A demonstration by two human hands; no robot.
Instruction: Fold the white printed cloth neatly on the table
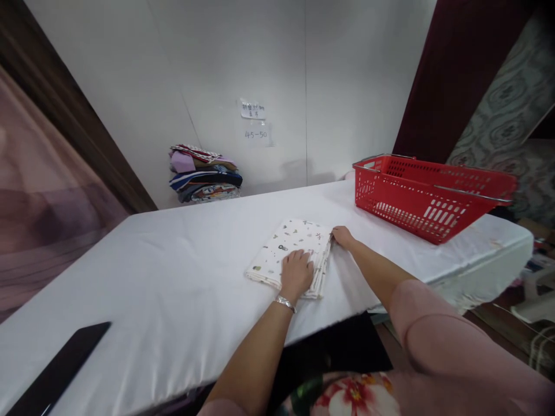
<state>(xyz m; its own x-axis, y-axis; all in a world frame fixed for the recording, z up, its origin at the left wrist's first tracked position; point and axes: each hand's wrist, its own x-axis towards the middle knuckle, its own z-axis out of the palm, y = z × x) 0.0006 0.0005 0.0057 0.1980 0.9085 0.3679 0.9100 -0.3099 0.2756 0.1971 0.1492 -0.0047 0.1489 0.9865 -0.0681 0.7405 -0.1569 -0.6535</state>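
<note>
A folded white cloth with small scattered prints lies on the white-covered table in front of me. My left hand rests flat on its near part, fingers stretched out over the layers; a silver bracelet circles that wrist. At the cloth's right far corner, my right hand pinches the edge between closed fingers. The folded layers show along the cloth's right side and near edge. Whether the piece is a garment or a plain sheet, I cannot tell.
A red plastic basket with metal handles stands at the table's right. Several folded clothes are stacked by the back wall. A flat black object lies at the near left. The white tablecloth ends at the table's near edge.
</note>
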